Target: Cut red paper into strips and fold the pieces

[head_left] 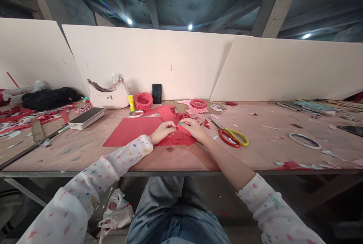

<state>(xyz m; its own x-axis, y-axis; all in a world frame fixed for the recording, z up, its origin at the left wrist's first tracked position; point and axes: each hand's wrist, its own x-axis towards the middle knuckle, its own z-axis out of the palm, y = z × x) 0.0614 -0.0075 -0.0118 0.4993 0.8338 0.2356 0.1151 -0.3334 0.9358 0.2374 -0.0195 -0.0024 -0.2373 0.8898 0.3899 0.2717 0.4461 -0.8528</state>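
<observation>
Bare hands on a thin paper piece, flat red sheet beneath

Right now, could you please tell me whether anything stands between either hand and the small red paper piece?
Nothing visible does: the right hand holds the small red paper piece, and the left hand is at its edge. The scissors lie off to the right.

Pale upright panels back a worn wooden table beneath concrete beams and bright lights.
</observation>
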